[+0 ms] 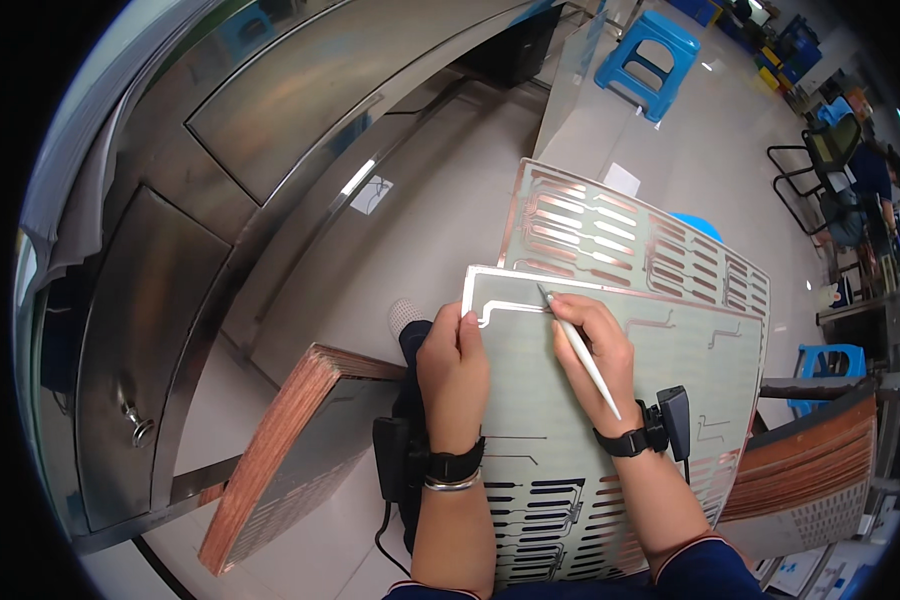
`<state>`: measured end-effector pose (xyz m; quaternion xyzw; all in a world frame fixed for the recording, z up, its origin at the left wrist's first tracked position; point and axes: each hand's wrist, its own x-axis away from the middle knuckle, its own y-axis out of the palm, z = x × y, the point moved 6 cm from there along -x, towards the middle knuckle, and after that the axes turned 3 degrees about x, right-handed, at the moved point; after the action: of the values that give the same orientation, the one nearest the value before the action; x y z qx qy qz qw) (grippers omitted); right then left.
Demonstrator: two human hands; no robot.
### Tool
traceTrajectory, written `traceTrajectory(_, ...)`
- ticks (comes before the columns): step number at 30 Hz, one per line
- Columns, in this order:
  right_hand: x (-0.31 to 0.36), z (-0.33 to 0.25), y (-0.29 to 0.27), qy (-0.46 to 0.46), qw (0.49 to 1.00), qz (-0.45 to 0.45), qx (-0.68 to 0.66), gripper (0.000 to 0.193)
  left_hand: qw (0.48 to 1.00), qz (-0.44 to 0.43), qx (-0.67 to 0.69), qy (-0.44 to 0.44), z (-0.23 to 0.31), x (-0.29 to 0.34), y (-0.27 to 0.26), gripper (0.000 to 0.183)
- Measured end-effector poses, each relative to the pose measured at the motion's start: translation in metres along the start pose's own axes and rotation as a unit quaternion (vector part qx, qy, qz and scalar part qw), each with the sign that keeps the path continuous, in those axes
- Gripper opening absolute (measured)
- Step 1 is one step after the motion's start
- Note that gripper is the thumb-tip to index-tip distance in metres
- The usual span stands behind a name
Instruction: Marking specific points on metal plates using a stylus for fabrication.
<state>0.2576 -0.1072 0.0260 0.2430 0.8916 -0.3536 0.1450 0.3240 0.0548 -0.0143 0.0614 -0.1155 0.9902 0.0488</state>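
A large pale green circuit board panel (530,400) with copper and silver traces lies tilted in front of me. At its upper left edge my left hand (455,365) grips the rim, thumb on top and the other fingers mostly hidden. My right hand (600,345) pinches a slim white pen-like tool (592,372). The tool's dark pointed tip touches or hovers just over the panel, near a bright trace by the top edge; I cannot tell which. Behind this panel, partly covered by it, is another board (650,240) with rows of shiny copper slots.
A thick stack of copper-edged boards (270,450) leans at left, and another stack (810,480) is at right. Metal cabinets (300,110) line the left side. Blue stools (670,35) stand on the floor (730,110). A person (873,180) sits far right.
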Motion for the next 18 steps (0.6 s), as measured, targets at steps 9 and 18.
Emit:
traceTrajectory(9, 0.016, -0.009, -0.011, -0.074, 0.997, -0.005, 0.003, 0.025, 0.999, -0.023, 0.035, -0.002, -0.006, -0.004, 0.004, 0.021)
traceTrajectory(18, 0.089, -0.01, -0.056, -0.092, 0.992, -0.089, 0.016, 0.03, 0.995, -0.037, 0.086, -0.016, -0.017, -0.006, 0.004, 0.024)
